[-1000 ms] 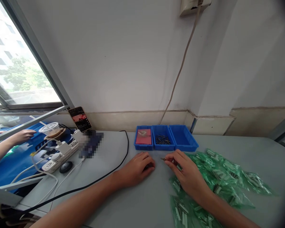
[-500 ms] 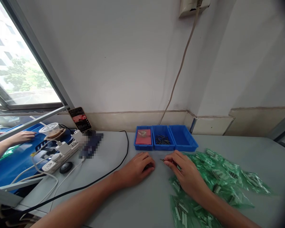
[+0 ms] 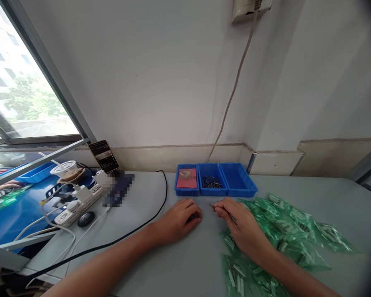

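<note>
My right hand [image 3: 239,220] pinches a small metal screw [image 3: 211,206] between thumb and fingertips, its end poking out to the left. Below and beside that hand lie several green plastic bags [image 3: 292,225] with pale strips and metal pieces inside. My left hand [image 3: 181,220] rests on the table, fingers loosely bent and the thumb apart from them; I see nothing in it. Behind both hands stand three joined blue bins. The middle bin [image 3: 224,192] holds many dark screws [image 3: 211,182], the left bin [image 3: 187,192] a pink card [image 3: 186,181] with a small clear bag on it.
A black cable [image 3: 136,229] crosses the table left of my left arm. Further left are a mouse [image 3: 85,218], a power strip [image 3: 80,206] with plugs and a propped phone [image 3: 104,156]. Beyond a metal rail, a cup [image 3: 64,168] stands on a blue surface.
The screw's visible end has tilted slightly in my right fingers. My left hand stays put. At the far left, another person's hand has drawn back from beside the cup.
</note>
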The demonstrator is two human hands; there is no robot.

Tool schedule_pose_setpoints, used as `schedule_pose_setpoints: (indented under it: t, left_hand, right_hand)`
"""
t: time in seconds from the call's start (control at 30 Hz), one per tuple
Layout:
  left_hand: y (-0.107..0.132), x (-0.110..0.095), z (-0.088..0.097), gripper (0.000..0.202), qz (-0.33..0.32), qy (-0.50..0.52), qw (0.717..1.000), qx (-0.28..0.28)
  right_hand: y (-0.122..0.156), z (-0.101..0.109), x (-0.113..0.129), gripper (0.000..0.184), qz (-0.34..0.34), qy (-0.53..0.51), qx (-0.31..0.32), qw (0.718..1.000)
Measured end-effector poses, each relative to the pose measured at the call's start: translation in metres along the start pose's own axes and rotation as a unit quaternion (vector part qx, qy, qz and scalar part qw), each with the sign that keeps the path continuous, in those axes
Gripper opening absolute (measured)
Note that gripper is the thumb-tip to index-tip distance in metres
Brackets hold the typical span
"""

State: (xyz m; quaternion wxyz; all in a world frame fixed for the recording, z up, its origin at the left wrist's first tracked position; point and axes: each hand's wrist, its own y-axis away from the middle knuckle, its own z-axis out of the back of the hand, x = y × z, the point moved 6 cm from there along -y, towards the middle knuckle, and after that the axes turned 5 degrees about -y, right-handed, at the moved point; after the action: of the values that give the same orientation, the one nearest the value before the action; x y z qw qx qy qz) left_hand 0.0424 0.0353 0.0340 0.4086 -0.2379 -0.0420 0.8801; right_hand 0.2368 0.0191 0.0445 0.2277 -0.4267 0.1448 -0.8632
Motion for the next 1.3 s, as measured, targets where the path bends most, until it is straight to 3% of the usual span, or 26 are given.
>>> schedule_pose_setpoints:
  t: [0.63,1.3]
  left_hand:
    - [0.0002,0.0015,-0.0011,0.007,0.003,0.002,1.0,0.002]
    - [0.0,0.0003,0.0005,0.005,0.006,0.001,1.0,0.006]
  right_hand:
    - [-0.0006,0.0044,0.002,0.016,-0.041,-0.032,0.007,0.999]
    - [0.0009,0.0018,-0.0003,0.031,-0.02,-0.045,-0.005,0.999]
